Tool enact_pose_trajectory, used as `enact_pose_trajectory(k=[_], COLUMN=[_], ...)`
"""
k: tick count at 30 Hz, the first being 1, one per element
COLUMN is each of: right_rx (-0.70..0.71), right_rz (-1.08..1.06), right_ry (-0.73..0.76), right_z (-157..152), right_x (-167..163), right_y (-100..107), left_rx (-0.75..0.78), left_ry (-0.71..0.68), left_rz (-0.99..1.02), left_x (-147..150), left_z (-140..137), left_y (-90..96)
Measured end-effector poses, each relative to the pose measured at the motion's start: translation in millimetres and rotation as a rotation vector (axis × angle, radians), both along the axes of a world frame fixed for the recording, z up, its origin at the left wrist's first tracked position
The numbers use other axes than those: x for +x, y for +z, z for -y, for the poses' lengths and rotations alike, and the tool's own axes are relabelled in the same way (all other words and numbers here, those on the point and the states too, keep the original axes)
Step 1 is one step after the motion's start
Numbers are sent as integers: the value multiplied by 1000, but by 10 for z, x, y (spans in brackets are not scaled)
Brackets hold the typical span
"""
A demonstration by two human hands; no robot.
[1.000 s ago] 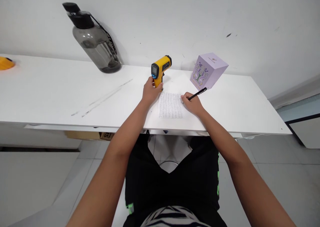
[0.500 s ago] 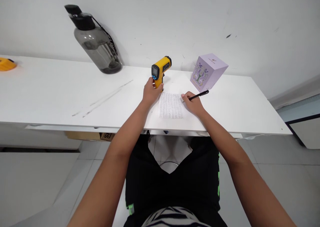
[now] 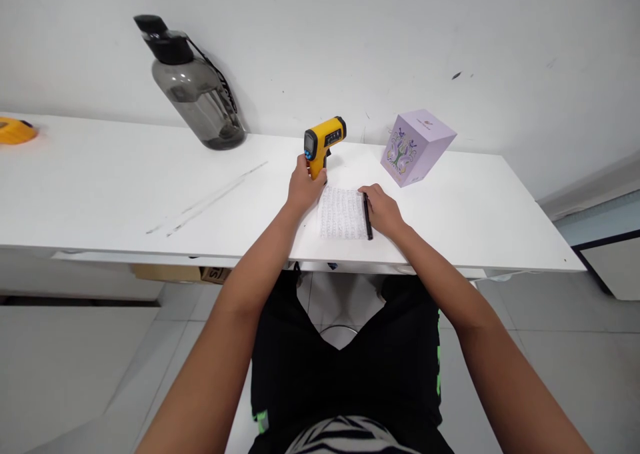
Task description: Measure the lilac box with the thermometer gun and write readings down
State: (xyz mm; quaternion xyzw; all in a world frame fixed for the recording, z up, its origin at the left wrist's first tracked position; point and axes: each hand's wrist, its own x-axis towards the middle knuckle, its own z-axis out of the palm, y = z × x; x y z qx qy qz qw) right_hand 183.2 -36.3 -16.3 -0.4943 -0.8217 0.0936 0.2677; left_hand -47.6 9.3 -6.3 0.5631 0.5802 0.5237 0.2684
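My left hand is wrapped round the handle of a yellow and black infrared thermometer, which stands upright on the table with its small screen towards me. A paper sheet covered with rows of handwriting lies just in front of it. On the sheet's right side my right hand is closed, its curled fingers at the upper part of a black pen. That pen runs along the paper's right edge, one end towards me. Part of it is hidden by the fingers.
A grey water bottle with a black lid stands at the back left by the wall. Behind my right hand is a lilac box. A yellow object is cut off at the far left. The white table ends close to my lap.
The pen has swung from pointing back and right to lying along the paper's right edge, towards me. My right fingers have shifted round it. The left hand keeps its hold on the thermometer.
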Motion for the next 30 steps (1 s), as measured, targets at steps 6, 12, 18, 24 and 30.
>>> enact_pose_trajectory(k=[6, 12, 18, 24, 30], right_rx=[66, 333, 589, 323, 163], right_rz=[75, 43, -217, -568, -569], right_ry=[-44, -193, -556, -551, -450], right_z=[-30, -28, -577, -1001, -919], right_x=[-2, 76, 606, 736, 746], right_y=[-71, 51, 347, 90, -166], left_rx=[25, 44, -15, -65, -92], left_ry=[2, -18, -6, 3, 12], left_rz=[-20, -22, -75, -69, -59], left_x=[-24, -44, -61, -60, -39], left_z=[-31, -36, -39, -14, 24], left_y=[-48, -48, -44, -36, 1])
